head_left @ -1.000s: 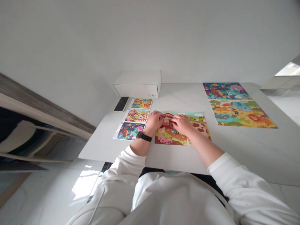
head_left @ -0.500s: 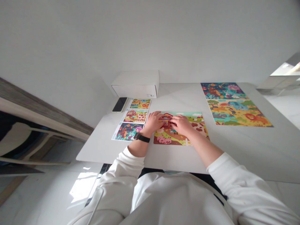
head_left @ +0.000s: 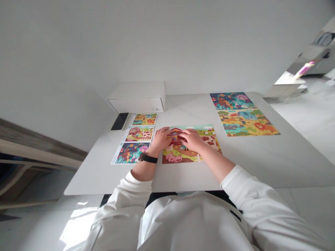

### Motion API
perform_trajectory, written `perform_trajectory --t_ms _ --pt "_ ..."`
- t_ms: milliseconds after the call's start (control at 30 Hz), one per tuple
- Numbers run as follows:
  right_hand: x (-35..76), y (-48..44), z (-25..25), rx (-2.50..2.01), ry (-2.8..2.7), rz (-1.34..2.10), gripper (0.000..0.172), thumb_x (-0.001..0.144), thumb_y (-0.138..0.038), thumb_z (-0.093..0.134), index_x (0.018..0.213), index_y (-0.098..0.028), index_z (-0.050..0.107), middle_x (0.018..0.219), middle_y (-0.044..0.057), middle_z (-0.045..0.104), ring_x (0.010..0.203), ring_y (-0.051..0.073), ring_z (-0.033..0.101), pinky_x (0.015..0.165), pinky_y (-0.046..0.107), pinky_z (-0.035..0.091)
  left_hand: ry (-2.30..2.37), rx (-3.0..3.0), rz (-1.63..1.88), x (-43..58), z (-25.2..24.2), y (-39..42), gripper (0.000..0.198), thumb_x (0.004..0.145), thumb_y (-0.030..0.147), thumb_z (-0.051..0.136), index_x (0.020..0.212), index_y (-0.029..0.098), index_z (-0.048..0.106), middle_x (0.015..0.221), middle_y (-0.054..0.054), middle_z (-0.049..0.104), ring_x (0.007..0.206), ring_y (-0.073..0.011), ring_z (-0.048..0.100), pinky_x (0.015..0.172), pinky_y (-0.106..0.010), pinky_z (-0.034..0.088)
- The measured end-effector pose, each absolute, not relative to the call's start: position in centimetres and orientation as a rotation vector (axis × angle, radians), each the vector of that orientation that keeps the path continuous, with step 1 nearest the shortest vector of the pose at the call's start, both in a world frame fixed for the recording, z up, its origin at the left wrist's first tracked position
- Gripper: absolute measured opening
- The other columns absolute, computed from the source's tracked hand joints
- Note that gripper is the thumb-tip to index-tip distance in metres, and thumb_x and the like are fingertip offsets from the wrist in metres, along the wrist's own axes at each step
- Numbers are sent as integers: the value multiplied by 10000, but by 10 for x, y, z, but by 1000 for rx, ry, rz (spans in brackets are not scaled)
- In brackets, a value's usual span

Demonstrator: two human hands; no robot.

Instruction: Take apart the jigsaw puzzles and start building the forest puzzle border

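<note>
A colourful farm picture [head_left: 190, 156] with a red barn, a pink pig and a cow lies flat on the white table in front of me. My left hand [head_left: 162, 138], with a black watch on its wrist, rests on its upper left side, fingers spread over the barn's left edge. From the right, my right hand [head_left: 192, 140] touches the barn with its fingertips, the fingers slightly bent and apart. The barn [head_left: 176, 131] shows between the two hands and is partly covered. Any small piece under the fingertips cannot be made out.
Left of the farm picture lies a sheet with three small pictures [head_left: 138, 134], partly behind my left wrist. Beyond it are a phone [head_left: 119, 121] and a white box [head_left: 137, 99] against the wall. At the right lie a dark forest picture [head_left: 231, 101] and a yellow safari picture [head_left: 247, 122].
My view has turned to the right, so the table and its things appear farther left. Both hands stay on the barn, with little visible change in the fingers.
</note>
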State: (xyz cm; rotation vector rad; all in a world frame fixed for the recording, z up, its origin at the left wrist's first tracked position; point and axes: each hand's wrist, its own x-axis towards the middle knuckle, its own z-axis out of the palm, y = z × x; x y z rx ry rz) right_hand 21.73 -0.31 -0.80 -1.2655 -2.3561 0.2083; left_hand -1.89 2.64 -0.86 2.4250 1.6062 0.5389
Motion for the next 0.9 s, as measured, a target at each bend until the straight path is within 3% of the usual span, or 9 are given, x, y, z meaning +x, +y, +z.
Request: perform_trajectory --t_ms 367,600,900 --pt "216 -2 -8 -1289 -2362 214 287 1022 -270 673 1280 -248 795 1342 118 726 1237 289 636 1143 485 460 1587 2439 559 -23 -10 33 385 933 308 680 1295 306 811 1501 -79 663 1375 -315 628 1235 -492 463" --pt "218 -3 -6 -1303 -2358 236 298 999 -251 698 1281 -233 796 1404 130 708 1260 284 639 1173 488 443 1550 2446 539 -26 -14 36 437 958 308 621 1369 290 772 1521 -97 650 1419 -300 602 1248 -490 444" --pt "221 -6 -1 -1280 -2336 254 333 988 -267 727 1316 -268 783 1436 123 694 1292 284 648 1176 504 484 1547 2452 585 -26 -12 33 479 917 440 734 1378 311 755 1494 -96 666 1387 -322 621 1231 -499 456"
